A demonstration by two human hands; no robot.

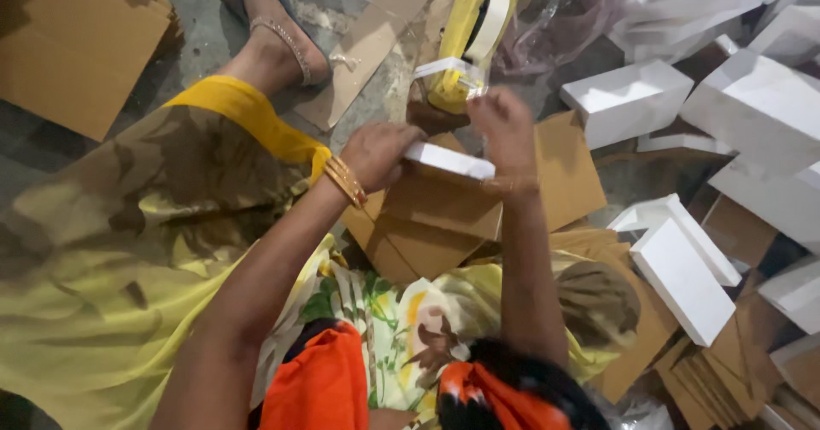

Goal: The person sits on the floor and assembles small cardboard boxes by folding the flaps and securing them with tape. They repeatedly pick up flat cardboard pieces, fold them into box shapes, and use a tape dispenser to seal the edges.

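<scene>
While the left hand [376,152] clamps the near end of a small white box [450,160], its long axis runs left to right between both hands; the right hand [504,122], just beyond, pinches tape by the yellow tape dispenser [474,37].

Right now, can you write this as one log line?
left hand: holds white box | right hand: on box, by yellow tape dispenser | cardboard sheets underneath

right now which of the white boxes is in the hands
The flat white box over the brown cardboard sheet, with the left hand and right hand at its ends. The other white boxes lie untouched on the floor to the right.
</scene>
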